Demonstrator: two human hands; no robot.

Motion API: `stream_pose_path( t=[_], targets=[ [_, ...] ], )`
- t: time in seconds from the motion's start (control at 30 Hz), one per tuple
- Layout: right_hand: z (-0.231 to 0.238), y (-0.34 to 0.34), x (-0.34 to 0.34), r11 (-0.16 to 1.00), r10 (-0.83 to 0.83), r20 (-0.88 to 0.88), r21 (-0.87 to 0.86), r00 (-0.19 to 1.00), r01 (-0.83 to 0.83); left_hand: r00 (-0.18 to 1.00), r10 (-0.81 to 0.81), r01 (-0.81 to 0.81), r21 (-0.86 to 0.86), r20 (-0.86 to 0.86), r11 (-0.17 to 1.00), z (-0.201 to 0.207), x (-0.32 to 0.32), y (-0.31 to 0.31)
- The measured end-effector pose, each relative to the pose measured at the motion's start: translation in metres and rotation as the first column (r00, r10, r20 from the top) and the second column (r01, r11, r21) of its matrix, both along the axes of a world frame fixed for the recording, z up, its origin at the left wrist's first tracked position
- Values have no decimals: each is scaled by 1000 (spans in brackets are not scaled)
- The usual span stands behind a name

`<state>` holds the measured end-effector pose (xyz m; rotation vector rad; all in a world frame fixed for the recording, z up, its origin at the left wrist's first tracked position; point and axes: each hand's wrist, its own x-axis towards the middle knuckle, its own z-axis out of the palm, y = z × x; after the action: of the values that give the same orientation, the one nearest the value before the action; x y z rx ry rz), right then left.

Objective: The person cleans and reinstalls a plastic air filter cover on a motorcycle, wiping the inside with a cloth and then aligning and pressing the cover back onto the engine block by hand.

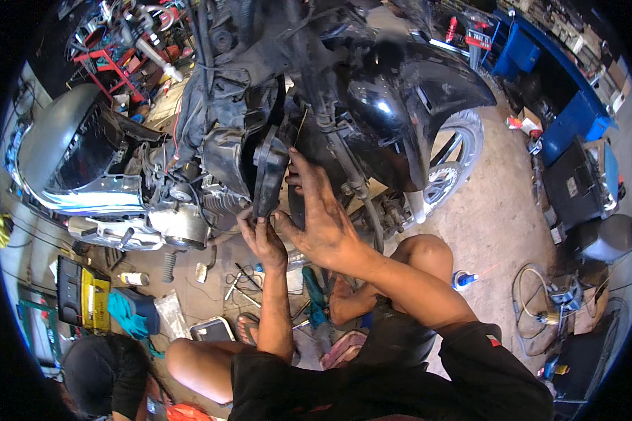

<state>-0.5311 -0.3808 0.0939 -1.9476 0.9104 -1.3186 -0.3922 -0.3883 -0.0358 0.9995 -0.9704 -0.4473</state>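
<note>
A black plastic cover (268,168) stands nearly upright on edge against the side of a black motorcycle (372,105), just ahead of the engine. The cover is flat and roughly oval, with a raised rim and a dull, dusty surface. Its narrow lower end points down and is pinched by greasy fingers; its upper end leans among dark hoses and frame parts beneath the glossy bodywork.
</note>
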Motion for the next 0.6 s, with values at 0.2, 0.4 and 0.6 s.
stream_pose_path(
  t=[0.2,0.4,0.6],
  targets=[
    [-6,-3,-3,999,13,-29,-39,999,-14,998,7,-4,59,-58,998,-12,2,-7],
    [-9,-4,-6,1000,4,6,-18,1000,-4,918,-154,125,-102,-364,987,-10,-18,-13],
    [-9,-5,-11,999,35,12,-27,999,-35,725,-448,487,-71,-523,870,-26,-8,-20]
  ],
)
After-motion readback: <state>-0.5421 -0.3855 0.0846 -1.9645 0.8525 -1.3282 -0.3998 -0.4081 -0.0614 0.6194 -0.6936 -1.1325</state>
